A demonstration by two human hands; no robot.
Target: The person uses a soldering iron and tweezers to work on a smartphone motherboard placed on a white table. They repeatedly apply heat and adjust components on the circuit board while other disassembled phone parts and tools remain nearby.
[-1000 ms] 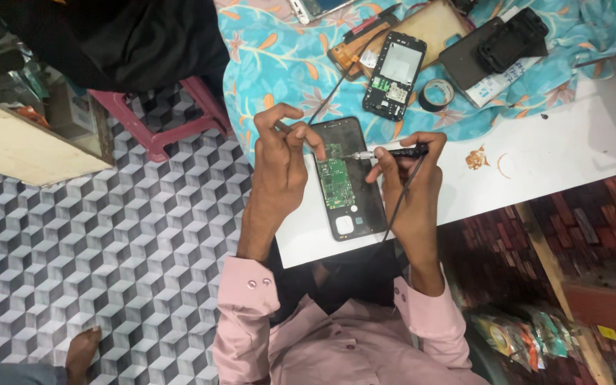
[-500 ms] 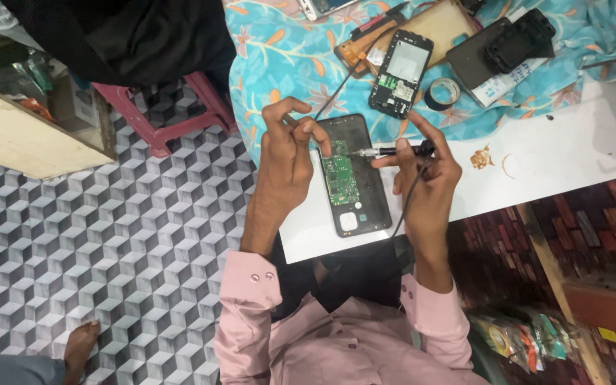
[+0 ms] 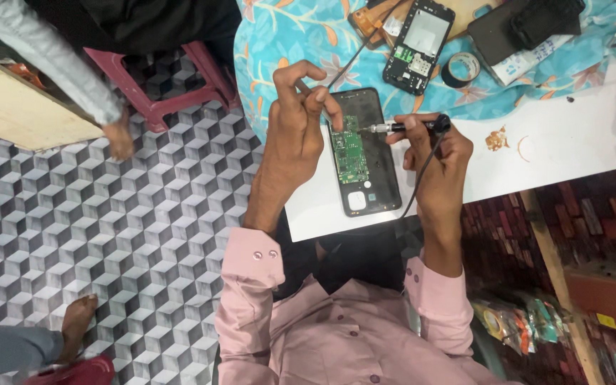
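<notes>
A second opened phone lies on the patterned cloth at the top, its pale grey screen panel set in a black frame. Right of it a white printed label sticks out under a black case. Shiny coloured packets sit low at right.

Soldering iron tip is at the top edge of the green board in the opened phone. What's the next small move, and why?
Probably hold the tip in place and feed the thin wire down to it. The right hand holds the black corded soldering iron with its tip at the upper edge of the green circuit board, while the left hand pinches a thin wire just above it.
</notes>
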